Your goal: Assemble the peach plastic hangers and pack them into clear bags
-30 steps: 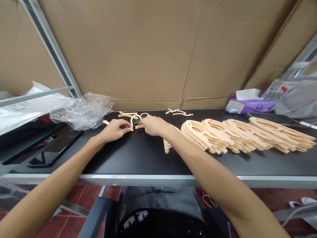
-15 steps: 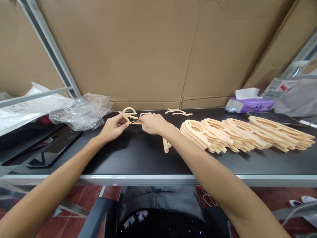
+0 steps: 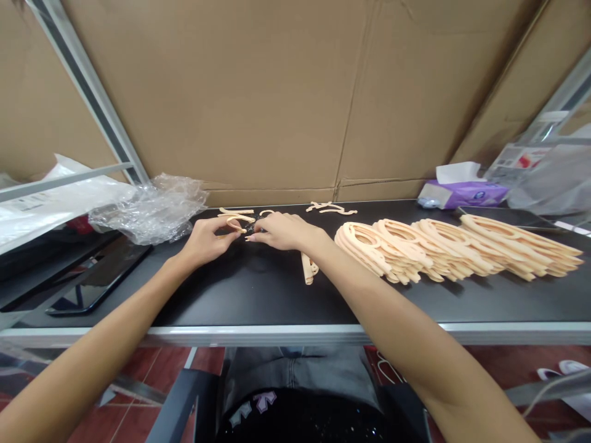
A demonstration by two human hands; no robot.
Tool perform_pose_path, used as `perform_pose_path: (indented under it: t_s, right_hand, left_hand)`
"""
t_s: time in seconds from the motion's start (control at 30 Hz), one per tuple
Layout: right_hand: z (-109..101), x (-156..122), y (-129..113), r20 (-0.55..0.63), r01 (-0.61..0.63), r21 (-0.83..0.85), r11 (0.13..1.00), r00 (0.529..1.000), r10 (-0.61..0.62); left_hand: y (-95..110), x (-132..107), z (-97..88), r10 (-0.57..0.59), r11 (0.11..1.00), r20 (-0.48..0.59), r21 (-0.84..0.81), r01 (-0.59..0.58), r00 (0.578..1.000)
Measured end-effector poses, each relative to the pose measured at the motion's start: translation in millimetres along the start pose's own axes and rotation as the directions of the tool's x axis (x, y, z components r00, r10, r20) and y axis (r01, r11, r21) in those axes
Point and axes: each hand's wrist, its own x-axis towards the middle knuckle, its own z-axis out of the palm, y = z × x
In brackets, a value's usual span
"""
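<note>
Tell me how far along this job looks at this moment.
Done, seemingly: a long overlapping row of frames lies along the table, and loose strips lie at the back. In hand: the left hand pinches a curved strip, with the right hand at its end; that hand's grip is unclear. Left: a small bundle beside the right wrist; how much more cannot be told.

Both bare forearms reach forward and converge. The left hand (image 3: 206, 240) and right hand (image 3: 282, 230) face palm-down, fingers (image 3: 232, 229) pinched, the two hands' fingertips nearly meeting.
</note>
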Motion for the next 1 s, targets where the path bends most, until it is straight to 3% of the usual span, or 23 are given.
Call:
perform_pose_path:
  t_s: [0.47, 0.77, 1.0]
  right_hand:
    - [1.7, -2.1, -9.7, -0.08, -0.032, -0.265, 0.964, 0.997, 0.011]
    - [8.1, -0.9, -8.1, -0.194, -0.01, -0.356, 0.934, 0.979, -0.063]
    - [5.7, -3.2, -10.0, -0.137, 0.028, -0.392, 0.92, 0.987, -0.089]
  left_hand:
    - [4.2, -2.5, 0.0, 0.125, 0.974, -0.008, 0.193, -0.121, 0.992]
    - [2.9, -3.6, 2.0, 0.1, 0.988, 0.002, 0.115, -0.1, 0.995]
    - [6.8, -2.6, 0.0, 0.087, 0.993, 0.087, 0.077, -0.094, 0.992]
